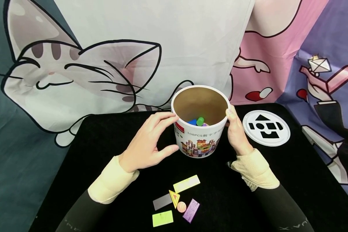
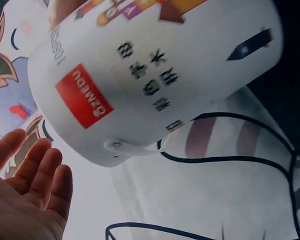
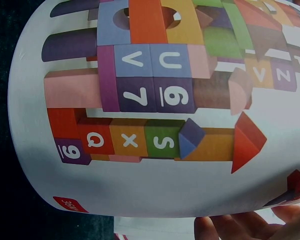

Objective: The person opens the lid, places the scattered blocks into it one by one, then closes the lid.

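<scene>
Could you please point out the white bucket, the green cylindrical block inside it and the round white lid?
White bucket (image 1: 201, 137): head view, front outer wall.
Green cylindrical block (image 1: 200, 121): head view, middle of its visible surface.
Round white lid (image 1: 254, 135): head view, white face, lower left.

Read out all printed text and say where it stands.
"108PCS": bucket.
"OZMEDU": red label on it.
"V", "U", "7", "6", "Q", "X", "S", "9", "V", "Z", "P": pictured blocks on it.
Too blurred or small: Chinese characters on it, small red tag, sleeve markings.
</scene>
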### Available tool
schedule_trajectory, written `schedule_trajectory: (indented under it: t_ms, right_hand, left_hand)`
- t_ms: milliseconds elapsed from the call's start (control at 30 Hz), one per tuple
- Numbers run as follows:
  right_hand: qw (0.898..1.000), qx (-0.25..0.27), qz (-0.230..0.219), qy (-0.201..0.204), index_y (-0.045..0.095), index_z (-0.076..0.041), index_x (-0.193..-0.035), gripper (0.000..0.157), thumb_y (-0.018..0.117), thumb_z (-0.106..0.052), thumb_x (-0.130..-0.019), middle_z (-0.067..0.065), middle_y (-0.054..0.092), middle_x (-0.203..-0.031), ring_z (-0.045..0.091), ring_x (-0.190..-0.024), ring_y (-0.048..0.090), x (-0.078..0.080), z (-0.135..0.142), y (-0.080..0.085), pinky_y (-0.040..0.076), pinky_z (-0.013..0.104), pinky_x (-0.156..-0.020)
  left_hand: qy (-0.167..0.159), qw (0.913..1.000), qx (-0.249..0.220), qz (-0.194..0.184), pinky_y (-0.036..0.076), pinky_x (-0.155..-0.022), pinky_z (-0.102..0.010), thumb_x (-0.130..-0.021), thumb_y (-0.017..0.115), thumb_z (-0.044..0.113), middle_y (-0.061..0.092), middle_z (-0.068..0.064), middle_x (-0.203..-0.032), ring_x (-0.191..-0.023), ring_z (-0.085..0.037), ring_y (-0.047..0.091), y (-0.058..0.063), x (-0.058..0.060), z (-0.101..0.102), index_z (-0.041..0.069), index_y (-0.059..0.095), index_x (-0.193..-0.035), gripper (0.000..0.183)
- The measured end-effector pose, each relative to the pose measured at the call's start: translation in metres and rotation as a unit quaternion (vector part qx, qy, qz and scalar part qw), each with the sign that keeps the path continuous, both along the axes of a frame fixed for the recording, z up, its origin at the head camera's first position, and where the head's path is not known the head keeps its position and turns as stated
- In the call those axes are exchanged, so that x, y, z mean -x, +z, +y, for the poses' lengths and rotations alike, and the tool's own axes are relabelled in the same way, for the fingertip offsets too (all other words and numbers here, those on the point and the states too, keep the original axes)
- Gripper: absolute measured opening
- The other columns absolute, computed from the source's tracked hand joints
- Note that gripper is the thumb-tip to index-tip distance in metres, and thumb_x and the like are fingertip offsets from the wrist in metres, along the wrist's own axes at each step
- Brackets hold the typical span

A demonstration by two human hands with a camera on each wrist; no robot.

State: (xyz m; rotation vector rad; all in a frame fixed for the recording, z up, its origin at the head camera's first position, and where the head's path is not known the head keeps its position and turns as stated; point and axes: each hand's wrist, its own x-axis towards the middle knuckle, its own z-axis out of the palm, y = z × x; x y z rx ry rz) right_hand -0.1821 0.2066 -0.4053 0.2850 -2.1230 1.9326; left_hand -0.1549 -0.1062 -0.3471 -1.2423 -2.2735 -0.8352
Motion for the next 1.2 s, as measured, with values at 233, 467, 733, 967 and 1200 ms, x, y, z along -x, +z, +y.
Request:
schedule_trajectory:
  t_ms: [233,467,733,967,1200]
  right_hand:
    - [1.000,-0.002,0.000,0.005,0.040,-0.007,-0.156,0.057,0.027,-0.033,-0.108,0.015,0.045,-0.151,0.029,-0.131,0.042,0.000,-0.001,0.002,0.039,0.042,-0.097]
    - [1.000,-0.001,-0.002,0.004,0.040,-0.006,-0.156,0.057,0.027,-0.032,-0.107,0.016,0.045,-0.149,0.031,-0.131,0.041,0.000,-0.001,0.003,0.040,0.036,-0.097]
    - [1.000,-0.002,0.001,0.005,0.039,-0.006,-0.157,0.058,0.028,-0.035,-0.108,0.018,0.043,-0.152,0.033,-0.132,0.041,0.000,0.000,0.002,0.040,0.037,-0.095]
    - [1.000,0.005,-0.006,0.005,0.039,-0.007,-0.157,0.057,0.027,-0.034,-0.107,0.016,0.043,-0.151,0.031,-0.133,0.040,-0.002,-0.001,0.002,0.038,0.041,-0.099]
    - [1.000,0.005,-0.001,0.005,0.039,-0.008,-0.157,0.057,0.027,-0.032,-0.108,0.015,0.043,-0.152,0.031,-0.133,0.040,-0.001,-0.001,0.000,0.039,0.037,-0.098]
  left_hand:
    - [-0.018,0.9994,0.027,-0.014,0.042,-0.112,-0.039,-0.094,0.070,0.050,0.054,-0.006,-0.148,-0.132,-0.022,0.053,-0.022,-0.021,-0.015,0.011,0.055,-0.147,0.067]
    - [-0.045,0.9948,0.085,-0.033,0.045,-0.112,-0.035,-0.094,0.072,0.044,0.055,-0.002,-0.145,-0.132,-0.016,0.054,-0.052,-0.040,-0.021,0.013,0.057,-0.144,0.061]
    - [-0.086,0.9800,0.166,-0.068,0.050,-0.103,-0.030,-0.090,0.078,0.035,0.057,0.005,-0.137,-0.122,-0.009,0.056,-0.080,-0.061,-0.016,0.018,0.064,-0.134,0.050]
    - [-0.122,0.9696,0.202,-0.066,0.050,-0.084,-0.022,-0.095,0.073,0.034,0.056,0.011,-0.122,-0.098,-0.004,0.057,-0.099,-0.074,-0.014,0.021,0.067,-0.121,0.030]
    - [-0.134,0.9610,0.234,-0.063,0.048,-0.082,-0.019,-0.096,0.070,0.040,0.055,0.013,-0.118,-0.092,-0.002,0.053,-0.110,-0.084,-0.013,0.025,0.067,-0.121,0.029]
